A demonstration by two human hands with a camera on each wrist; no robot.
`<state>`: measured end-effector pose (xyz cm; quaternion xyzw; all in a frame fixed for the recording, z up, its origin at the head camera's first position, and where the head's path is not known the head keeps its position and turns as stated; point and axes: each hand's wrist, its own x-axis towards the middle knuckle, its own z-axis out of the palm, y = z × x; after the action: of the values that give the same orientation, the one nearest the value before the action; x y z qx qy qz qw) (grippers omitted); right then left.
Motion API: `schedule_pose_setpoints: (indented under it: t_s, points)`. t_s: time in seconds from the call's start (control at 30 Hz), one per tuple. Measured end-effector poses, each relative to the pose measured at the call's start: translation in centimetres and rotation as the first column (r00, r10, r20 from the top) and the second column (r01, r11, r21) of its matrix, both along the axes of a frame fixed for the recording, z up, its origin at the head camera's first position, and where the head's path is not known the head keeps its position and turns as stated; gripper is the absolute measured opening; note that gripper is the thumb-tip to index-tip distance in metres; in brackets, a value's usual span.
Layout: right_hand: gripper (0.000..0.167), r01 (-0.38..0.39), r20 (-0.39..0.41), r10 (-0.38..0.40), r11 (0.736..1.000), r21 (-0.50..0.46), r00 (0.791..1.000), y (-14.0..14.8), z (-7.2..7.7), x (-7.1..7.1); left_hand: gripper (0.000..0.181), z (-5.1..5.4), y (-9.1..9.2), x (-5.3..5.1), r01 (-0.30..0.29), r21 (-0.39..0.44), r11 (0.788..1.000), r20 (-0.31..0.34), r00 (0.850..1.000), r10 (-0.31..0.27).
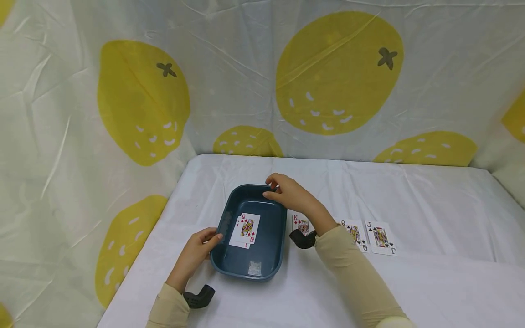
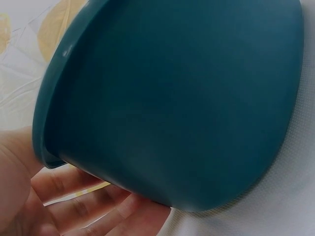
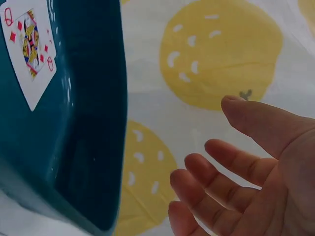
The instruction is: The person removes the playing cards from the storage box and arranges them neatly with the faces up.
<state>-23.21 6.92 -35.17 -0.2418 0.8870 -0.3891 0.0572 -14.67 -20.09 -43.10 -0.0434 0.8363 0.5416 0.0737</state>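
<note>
My left hand [image 1: 198, 250] grips the left rim of a dark blue plastic tray [image 1: 270, 250], the thumb over the edge and the fingers against the outer wall, as the left wrist view shows. Over the tray's far right corner is my right hand [image 1: 293, 195]; its fingers are loosely bent and hold nothing. In the right wrist view those fingers [image 3: 216, 182] are apart from the tray wall [image 3: 123, 98]. A queen of diamonds [image 1: 248, 225] lies in the tray, partly over another card [image 1: 239, 245] whose face is mostly hidden.
On the white-covered table [image 1: 328, 291], right of the tray, lie a king of diamonds [image 1: 302, 224], a queen of clubs [image 1: 357, 234] and a jack of clubs [image 1: 381, 238]. My right forearm partly covers this row. A lemon-print curtain [image 1: 238, 68] stands behind and at the sides.
</note>
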Motion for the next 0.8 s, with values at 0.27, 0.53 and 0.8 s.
schedule_pose_setpoints:
  t_s: [0.27,0.53,0.8]
  points:
    - [0.035,-0.004,0.003,0.004,0.999,-0.047,1.0,-3.8,-1.8,-0.6,0.035,-0.1,0.2,0.1,0.004,0.007,1.0,-0.002,1.0,-0.004]
    - [0.048,-0.027,0.072,0.017,0.99,0.139,0.997,-6.4,-3.6,-0.8,0.034,-0.5,0.2,0.0,0.009,0.016,1.0,0.0,1.0,-0.009]
    - [0.071,-0.041,0.144,-0.021,0.907,0.418,0.989,-7.4,-5.7,-0.4,0.036,-0.3,0.7,0.1,0.017,0.013,1.0,-0.004,1.0,-0.017]
